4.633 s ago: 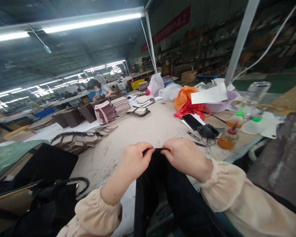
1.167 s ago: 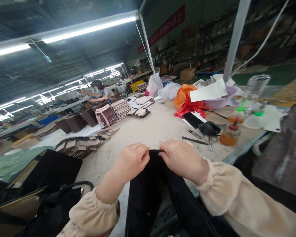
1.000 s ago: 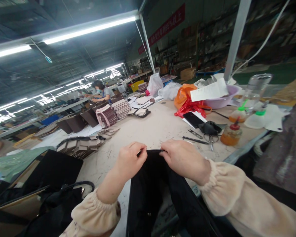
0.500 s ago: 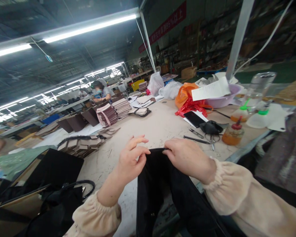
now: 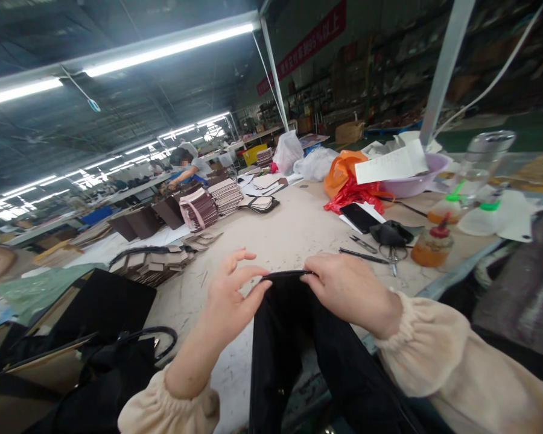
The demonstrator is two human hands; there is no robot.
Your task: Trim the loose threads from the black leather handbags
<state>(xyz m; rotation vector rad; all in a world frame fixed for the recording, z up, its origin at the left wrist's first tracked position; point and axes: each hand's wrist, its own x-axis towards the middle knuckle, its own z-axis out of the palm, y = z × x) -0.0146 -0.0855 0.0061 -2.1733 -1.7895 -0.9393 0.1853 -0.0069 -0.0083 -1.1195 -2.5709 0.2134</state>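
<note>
A black fabric piece (image 5: 284, 301) with a thin raised edge hangs down at the table's front, split into two long parts lower down. My left hand (image 5: 235, 286) pinches the left corner of its top edge between thumb and index finger, the other fingers raised. My right hand (image 5: 344, 286) is closed on the same edge a little to the right, fingertips curled over it. Between the hands the edge runs taut and nearly level. What the fabric belongs to is cut off at the bottom of the view.
To the left stand black handbags (image 5: 104, 301) and stacked brown-edged panels (image 5: 154, 265). On the right lie a phone (image 5: 358, 217), tweezers (image 5: 363, 243), scissors (image 5: 393, 256), a pen (image 5: 364, 255) and bottles of amber liquid (image 5: 432, 246). A purple basin (image 5: 416, 181) sits behind; another person (image 5: 187, 166) works far back.
My left hand has moved slightly left along the edge and now pinches its corner. My right hand keeps its hold. The camera view has shifted a little.
</note>
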